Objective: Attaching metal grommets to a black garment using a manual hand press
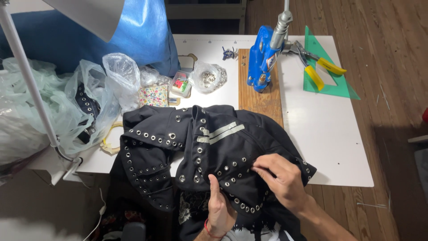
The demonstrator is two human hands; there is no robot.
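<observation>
Nearest the camera, the left hand [219,209] is lying on the near edge of a black jacket [209,151], palm side turned away, fingers curled under and gripping the cloth, thumb pointing up toward a row of metal eyelets [232,169]. A red cord is circling the wrist.

The right hand [281,178] is coming in from the near right, fingers bent and drawn together, fingertips [256,168] pinching the fabric beside the eyelet row. Whether anything small is sitting between the fingertips, cannot tell.

The jacket is spreading across the near edge of the white table [330,134], part of it hanging off toward the person. Grey stripes are showing at its middle.

Far of the jacket, a blue hand press [261,58] is standing on a wooden board [258,96]. Right of it, a green plastic triangle [332,82] is lying flat with yellow-handled pliers [318,67] resting on it. Left of the press, a small clear bag of metal bits [208,76] is sitting near a small clear box [180,85]. On the far left, crumpled clear plastic bags [89,102] are piling up beside a white lamp arm [31,85].
</observation>
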